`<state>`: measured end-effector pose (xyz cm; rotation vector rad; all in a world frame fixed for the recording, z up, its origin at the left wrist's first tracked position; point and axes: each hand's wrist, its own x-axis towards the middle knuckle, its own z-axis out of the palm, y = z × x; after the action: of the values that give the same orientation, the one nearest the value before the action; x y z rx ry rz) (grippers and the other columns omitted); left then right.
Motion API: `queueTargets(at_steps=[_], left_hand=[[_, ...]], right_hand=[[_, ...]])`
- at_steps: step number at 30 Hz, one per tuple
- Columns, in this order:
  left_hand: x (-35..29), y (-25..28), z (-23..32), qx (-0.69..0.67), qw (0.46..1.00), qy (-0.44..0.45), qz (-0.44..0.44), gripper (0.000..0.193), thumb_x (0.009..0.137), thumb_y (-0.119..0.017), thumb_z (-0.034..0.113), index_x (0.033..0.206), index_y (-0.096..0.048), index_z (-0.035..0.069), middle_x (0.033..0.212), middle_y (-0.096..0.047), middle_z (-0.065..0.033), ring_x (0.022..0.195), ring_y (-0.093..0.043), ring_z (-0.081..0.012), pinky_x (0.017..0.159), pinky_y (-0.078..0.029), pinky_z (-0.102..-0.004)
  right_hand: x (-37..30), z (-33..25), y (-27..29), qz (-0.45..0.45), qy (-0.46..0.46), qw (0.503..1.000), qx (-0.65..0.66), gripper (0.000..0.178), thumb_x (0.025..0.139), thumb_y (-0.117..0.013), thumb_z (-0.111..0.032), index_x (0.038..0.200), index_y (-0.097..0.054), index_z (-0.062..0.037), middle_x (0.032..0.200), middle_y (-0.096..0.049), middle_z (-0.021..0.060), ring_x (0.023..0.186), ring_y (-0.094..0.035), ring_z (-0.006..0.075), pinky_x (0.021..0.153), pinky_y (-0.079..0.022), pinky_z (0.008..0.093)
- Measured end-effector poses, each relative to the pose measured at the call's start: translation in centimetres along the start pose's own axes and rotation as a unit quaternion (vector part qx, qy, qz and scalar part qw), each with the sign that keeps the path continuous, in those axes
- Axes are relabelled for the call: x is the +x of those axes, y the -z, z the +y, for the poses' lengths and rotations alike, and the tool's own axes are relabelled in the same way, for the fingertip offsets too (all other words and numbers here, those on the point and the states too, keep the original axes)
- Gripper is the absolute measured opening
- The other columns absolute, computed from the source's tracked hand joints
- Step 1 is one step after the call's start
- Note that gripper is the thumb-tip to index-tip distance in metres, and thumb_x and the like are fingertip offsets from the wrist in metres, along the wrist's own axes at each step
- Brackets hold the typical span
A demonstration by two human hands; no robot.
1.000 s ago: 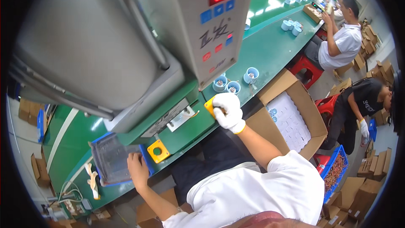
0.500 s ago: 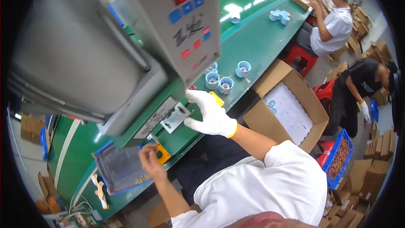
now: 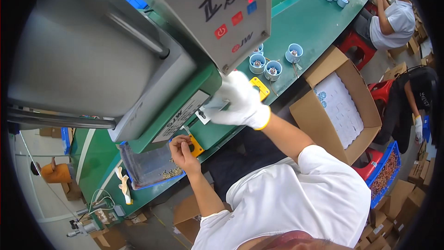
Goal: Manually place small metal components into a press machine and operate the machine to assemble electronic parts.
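Where the left half of the view fills, a bench-mounted machine (image 3: pixel 97 78) looms: grey rounded housing, green base, pale control box (image 3: pixel 222 23) angled over the work area. Beneath it runs a long green worktop (image 3: pixel 310 32), slanting to the upper right. Beside its near edge, an open cardboard carton (image 3: pixel 307 115), with a white scalloped sheet inside and a few light-blue pieces at one side. Two co-workers beyond: one in a white shirt (image 3: pixel 393 23) at the worktop, one in dark clothing, partly cut off by the rim.

Blue-rimmed tray (image 3: pixel 145 164) at the worktop's left; a loose white glove (image 3: pixel 124 185) just beside it.

Hands: right hand (image 3: pixel 243 102), white-gloved and motion-blurred, is under the control box, at a small metal plate (image 3: pixel 202 116) on the machine's green base; finger spread and any hold cannot be told. Left hand (image 3: pixel 182 152), bare, fingers curled toward thumb, beside a yellow holed plate (image 3: pixel 197 147); whether anything is pinched cannot be told.

Four light-blue cups (image 3: pixel 294 53) with metallic inserts stand right of the machine. Second yellow plate (image 3: pixel 261 89) near them. Smallest: brass-coloured bits (image 3: pixel 172 172), heaped in the tray's near right part.
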<state>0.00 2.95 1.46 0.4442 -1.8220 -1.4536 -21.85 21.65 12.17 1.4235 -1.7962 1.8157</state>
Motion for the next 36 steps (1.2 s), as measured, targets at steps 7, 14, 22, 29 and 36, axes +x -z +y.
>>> queueTargets(at_steps=[7,14,22,29,36], left_hand=[[0.2,0.0,0.2,-0.006,0.999,0.024,0.040,0.005,0.111,-0.063,0.005,0.111,-0.064,0.000,0.102,-0.073,-0.0090,0.088,-0.065,-0.0132,0.083,-0.055,-0.0286],[0.7,-0.5,0.3,0.067,0.994,0.079,0.046,0.006,0.106,-0.072,0.001,0.110,-0.072,-0.003,0.102,-0.079,-0.0094,0.091,-0.074,-0.0121,0.085,-0.059,-0.0262],[0.6,-0.6,0.5,0.048,0.996,0.061,0.046,0.006,0.104,-0.074,-0.001,0.109,-0.074,-0.004,0.103,-0.081,-0.0110,0.090,-0.075,-0.0129,0.085,-0.060,-0.0274],[0.4,-0.3,0.3,0.062,0.996,0.055,0.038,0.010,0.101,-0.077,-0.003,0.111,-0.075,-0.005,0.102,-0.081,-0.0106,0.091,-0.075,-0.0130,0.087,-0.060,-0.0279],[0.8,-0.6,0.4,0.110,0.994,0.009,0.019,0.014,0.099,-0.080,-0.002,0.112,-0.078,-0.006,0.102,-0.077,-0.0074,0.091,-0.072,-0.0123,0.084,-0.057,-0.0266]], right_hand=[[6.1,10.6,9.5,0.091,-0.166,0.955,-0.228,0.028,0.098,-0.071,-0.031,0.110,-0.074,-0.0062,0.107,-0.078,0.0183,0.094,-0.075,0.0434,0.086,-0.061,0.0490],[10.4,23.4,10.6,-0.214,-0.219,0.854,-0.421,0.039,0.097,-0.060,-0.036,0.123,-0.082,-0.0166,0.117,-0.082,0.0157,0.110,-0.077,0.0393,0.098,-0.060,0.0500],[-7.4,11.9,21.5,0.038,-0.035,0.811,-0.582,0.044,0.090,-0.087,-0.036,0.120,-0.076,-0.0057,0.129,-0.077,0.0202,0.121,-0.072,0.0433,0.111,-0.055,0.0509],[-9.4,12.0,19.1,0.045,-0.240,0.880,-0.407,0.065,0.091,-0.088,-0.041,0.142,-0.068,-0.0047,0.128,-0.077,0.0226,0.119,-0.074,0.0407,0.108,-0.057,0.0485],[-5.7,2.2,8.0,0.245,-0.222,0.944,-0.004,0.069,0.086,-0.092,-0.012,0.145,-0.062,0.0067,0.134,-0.076,0.0162,0.115,-0.076,0.0210,0.100,-0.063,0.0377]])
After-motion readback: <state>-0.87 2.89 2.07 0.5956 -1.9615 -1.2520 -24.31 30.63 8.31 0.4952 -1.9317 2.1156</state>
